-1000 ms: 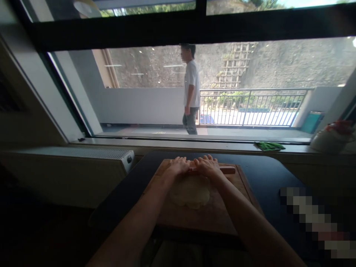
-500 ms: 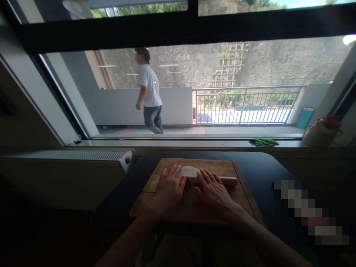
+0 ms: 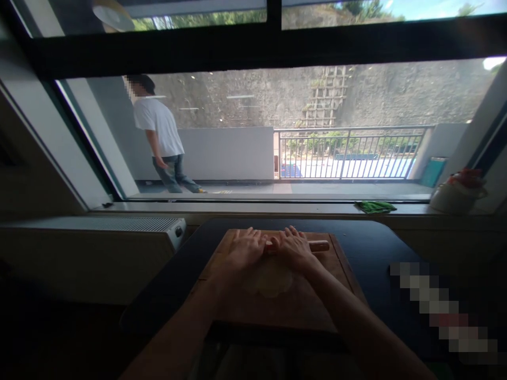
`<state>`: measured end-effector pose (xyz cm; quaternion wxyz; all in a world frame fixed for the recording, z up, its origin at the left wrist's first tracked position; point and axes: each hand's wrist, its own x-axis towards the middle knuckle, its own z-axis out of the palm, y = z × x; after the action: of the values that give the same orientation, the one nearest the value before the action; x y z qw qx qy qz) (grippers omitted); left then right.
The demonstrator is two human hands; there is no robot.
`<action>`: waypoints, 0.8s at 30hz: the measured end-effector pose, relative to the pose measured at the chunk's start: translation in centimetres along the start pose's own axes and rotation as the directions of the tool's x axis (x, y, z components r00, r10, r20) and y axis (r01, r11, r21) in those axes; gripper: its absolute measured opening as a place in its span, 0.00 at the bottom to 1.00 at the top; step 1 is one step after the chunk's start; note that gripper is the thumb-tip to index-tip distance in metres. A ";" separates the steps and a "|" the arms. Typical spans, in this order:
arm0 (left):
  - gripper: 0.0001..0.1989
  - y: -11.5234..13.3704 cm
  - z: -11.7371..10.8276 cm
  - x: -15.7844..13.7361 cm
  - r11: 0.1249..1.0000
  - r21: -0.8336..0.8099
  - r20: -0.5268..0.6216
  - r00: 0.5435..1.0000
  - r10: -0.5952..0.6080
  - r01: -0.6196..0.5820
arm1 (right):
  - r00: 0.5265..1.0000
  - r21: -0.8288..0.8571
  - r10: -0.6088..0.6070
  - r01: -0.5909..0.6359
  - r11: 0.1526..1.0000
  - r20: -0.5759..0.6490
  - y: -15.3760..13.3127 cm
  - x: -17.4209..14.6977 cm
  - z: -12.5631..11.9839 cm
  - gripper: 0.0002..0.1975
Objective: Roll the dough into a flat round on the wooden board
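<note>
On a wooden board (image 3: pixel 277 314) lies a flattened round of pale dough (image 3: pixel 269 279). Across the board's far part is a wooden rolling pin (image 3: pixel 320 246), its right end showing past my right hand. My left hand (image 3: pixel 249 247) lies flat over the pin's left part, fingers stretched forward and open. Beside it, my right hand (image 3: pixel 293 247) rests palm down on the pin, its fingers also extended. The pin's left end is hidden under my left hand. The dough spreads between my forearms, on the near side of the pin.
The board sits on a dark table (image 3: pixel 380 253). A radiator (image 3: pixel 119 237) stands left, below the window. A green cloth (image 3: pixel 375 206) and a pale jar (image 3: pixel 457 195) are on the sill. Outside the glass, a person (image 3: pixel 158 126) in a white shirt walks left.
Both hands and the rolling pin have moved forward, away from me, uncovering more dough on the near side. The person outside has walked further left.
</note>
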<state>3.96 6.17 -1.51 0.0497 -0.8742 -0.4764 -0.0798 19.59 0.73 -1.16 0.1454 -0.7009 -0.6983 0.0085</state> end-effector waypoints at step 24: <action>0.26 0.7 -0.5 2.9 0.997 -0.015 0.168 0.983 -0.069 0.073 | 0.999 -0.049 -0.008 0.010 0.999 0.032 1.3 1.4 -1.3 0.24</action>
<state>6.07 8.11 -0.50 -0.0027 -0.8607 -0.5089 -0.0131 21.17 1.84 0.03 0.1170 -0.7010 -0.7035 0.0016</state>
